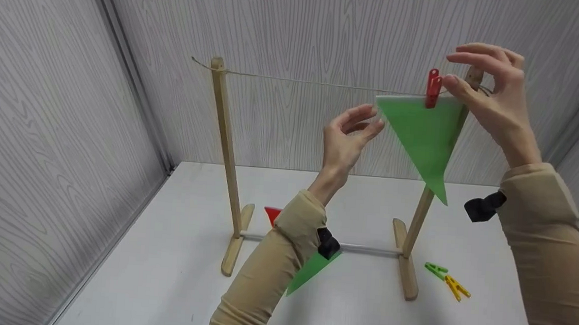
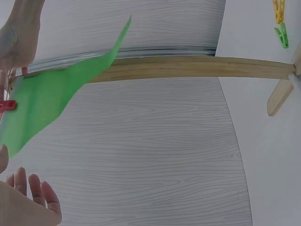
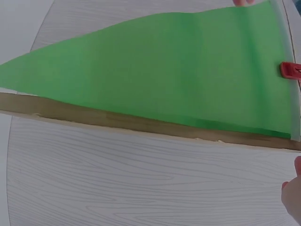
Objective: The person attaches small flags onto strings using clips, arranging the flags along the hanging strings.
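A green triangular pennant (image 1: 419,125) with a pale strip along its top edge hangs point down from a string (image 1: 300,80). One red clothespin (image 1: 432,91) clips it there, close to the right wooden post. My right hand (image 1: 503,98) is just right of the clothespin, thumb and fingers spread apart and holding nothing. Beside the pennant's upper left corner is my left hand (image 1: 344,141), its fingers loosely bent around no object. In the left wrist view, a gap shows between the left hand's thumb and fingers (image 2: 36,188).
The string runs between two wooden posts (image 1: 227,148) on feet, joined low by a white rod (image 1: 372,250). Green (image 1: 436,270) and yellow (image 1: 457,288) clothespins lie on the white table. Red (image 1: 271,215) and green (image 1: 310,272) pennants lie partly behind my left arm.
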{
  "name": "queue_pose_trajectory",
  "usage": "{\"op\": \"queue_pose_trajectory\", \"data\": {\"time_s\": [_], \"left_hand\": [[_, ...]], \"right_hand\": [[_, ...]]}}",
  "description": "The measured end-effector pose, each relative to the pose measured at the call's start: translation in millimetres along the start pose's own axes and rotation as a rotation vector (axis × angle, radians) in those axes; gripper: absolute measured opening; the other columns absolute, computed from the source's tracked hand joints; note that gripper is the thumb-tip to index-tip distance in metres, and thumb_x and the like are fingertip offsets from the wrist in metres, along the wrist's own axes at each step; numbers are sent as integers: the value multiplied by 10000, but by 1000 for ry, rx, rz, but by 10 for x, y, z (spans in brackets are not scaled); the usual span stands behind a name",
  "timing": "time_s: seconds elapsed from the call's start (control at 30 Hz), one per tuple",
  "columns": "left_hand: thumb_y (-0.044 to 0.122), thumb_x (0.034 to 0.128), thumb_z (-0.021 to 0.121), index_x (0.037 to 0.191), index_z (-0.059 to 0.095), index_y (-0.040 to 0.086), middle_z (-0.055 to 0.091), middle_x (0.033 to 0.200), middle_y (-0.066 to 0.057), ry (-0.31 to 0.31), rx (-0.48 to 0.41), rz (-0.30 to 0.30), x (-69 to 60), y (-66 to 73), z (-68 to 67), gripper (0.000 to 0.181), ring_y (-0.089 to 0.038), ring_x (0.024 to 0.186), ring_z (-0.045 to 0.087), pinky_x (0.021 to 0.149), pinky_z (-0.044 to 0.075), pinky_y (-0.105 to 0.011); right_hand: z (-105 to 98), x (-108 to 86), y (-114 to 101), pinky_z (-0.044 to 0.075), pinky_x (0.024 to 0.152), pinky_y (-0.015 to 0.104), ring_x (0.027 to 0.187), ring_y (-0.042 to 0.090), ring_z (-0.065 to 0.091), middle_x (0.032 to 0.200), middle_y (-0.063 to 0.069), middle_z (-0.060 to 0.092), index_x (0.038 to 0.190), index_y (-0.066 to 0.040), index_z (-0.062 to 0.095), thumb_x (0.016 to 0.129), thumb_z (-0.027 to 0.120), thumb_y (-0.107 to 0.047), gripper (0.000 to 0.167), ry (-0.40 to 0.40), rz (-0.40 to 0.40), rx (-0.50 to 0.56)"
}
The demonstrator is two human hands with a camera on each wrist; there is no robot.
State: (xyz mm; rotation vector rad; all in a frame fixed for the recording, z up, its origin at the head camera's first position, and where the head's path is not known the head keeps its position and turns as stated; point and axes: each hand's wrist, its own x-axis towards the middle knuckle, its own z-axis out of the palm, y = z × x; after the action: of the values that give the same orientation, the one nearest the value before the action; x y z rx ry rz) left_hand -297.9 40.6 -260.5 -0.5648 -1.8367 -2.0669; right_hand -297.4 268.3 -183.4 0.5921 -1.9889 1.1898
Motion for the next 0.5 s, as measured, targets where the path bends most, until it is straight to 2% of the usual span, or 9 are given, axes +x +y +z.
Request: {"op": "queue_pose_trajectory", "data": {"time_s": [0.17, 0.23, 0.3, 0.5], "left_hand": [[131, 898, 760, 1291, 633, 12, 685, 1286, -153, -52, 71, -3, -140, -204, -162, 429, -159, 1125, 627, 946, 492, -232], [129, 897, 761, 1291, 636, 13, 682, 1293, -145, -75, 91, -16, -214, -299, -234, 429, -164, 1143, 617, 953, 486, -261], [131, 897, 760, 1287, 643, 27, 680, 1297, -127, -100, 109, -37, -296, -397, -309, 421, -172, 1164, 606, 991, 489, -329], [162, 926, 726, 1300, 647, 61, 663, 1331, -105, -188, 195, -98, -574, -725, -541, 395, -226, 1237, 566, 1048, 453, -389]], "right_hand": [[64, -120, 64, 142, 1180, 362, 1395, 115, 229, 1451, -58, 507, 1261, -77, 694, 814, 817, -408, 570, 102, -102, 3], [99, -183, 48, 138, 1191, 360, 1404, 133, 217, 1488, 17, 483, 1279, -49, 672, 793, 820, -487, 670, 152, -109, 18], [134, -248, 36, 145, 1195, 347, 1416, 148, 208, 1514, 53, 455, 1296, -44, 655, 785, 825, -495, 703, 202, -101, 31], [233, -433, 115, 151, 1211, 323, 1480, 205, 199, 1575, 153, 386, 1347, -5, 589, 742, 810, -602, 878, 348, -129, 47]]}}
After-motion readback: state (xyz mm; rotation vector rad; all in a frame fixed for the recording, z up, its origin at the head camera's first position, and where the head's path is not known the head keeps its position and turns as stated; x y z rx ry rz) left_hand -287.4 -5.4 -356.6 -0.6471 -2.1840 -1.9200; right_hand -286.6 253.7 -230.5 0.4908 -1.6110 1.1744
